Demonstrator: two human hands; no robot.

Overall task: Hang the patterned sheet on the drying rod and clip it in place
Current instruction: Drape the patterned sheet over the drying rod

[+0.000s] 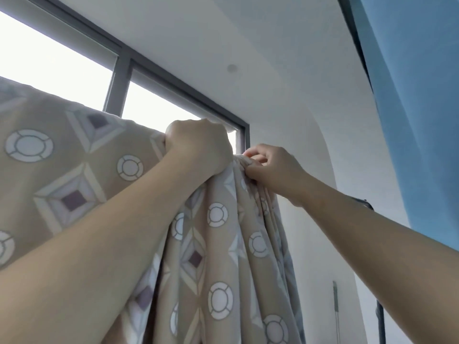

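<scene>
The patterned sheet (62, 170), beige with white rings and purple-centred diamonds, hangs draped over a high rod that the cloth hides completely. Its left part lies spread flat; its right end is bunched into hanging folds. My left hand (198, 145) is raised and grips the top fold of the sheet where it goes over. Just to the right, my right hand (268, 165) pinches the gathered right edge of the sheet between thumb and fingers. No clip shows in either hand.
A dark-framed window (124, 70) stands bright behind the sheet. A blue cloth (417, 108) hangs at the upper right on a dark rail. White wall and ceiling fill the middle. A thin pale pole (336, 314) leans at the lower right.
</scene>
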